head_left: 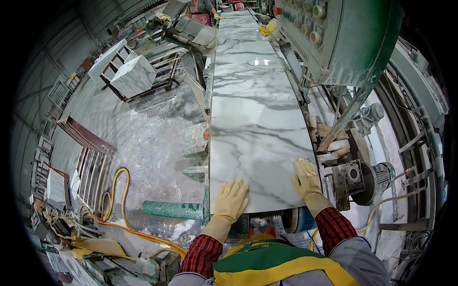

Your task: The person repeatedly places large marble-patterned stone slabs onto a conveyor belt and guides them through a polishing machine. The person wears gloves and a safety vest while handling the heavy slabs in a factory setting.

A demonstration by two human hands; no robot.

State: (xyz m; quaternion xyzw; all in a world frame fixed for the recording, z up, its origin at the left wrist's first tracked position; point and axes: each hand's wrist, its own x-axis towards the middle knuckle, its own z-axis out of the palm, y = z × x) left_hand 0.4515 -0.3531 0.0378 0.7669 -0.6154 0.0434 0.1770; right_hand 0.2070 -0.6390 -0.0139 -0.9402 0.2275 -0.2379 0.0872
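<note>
A glossy white marble-look slab (pixel 260 167) with grey veins lies flat on the machine line before me. My left hand (pixel 231 200), in a cream rubber glove, rests on its near left corner with the fingers stretched forward. On the near right edge lies my right hand (pixel 306 178), gloved alike, its fingers spread over the slab and its wrist past the edge. Neither hand is wrapped round anything. Beneath the near edge shows a blue roller (pixel 298 220), partly hidden by the slab. More veined slab surface runs on to the far end.
A green-and-grey control cabinet (pixel 329 43) hangs at the upper right. Motors (pixel 381 176) flank the line there. A green pipe (pixel 172 209) juts out left; a yellow hose (pixel 125 224) lies on the floor. Stacked slabs (pixel 133 76) stand on a rack. A person (pixel 201 8) stands at the far end.
</note>
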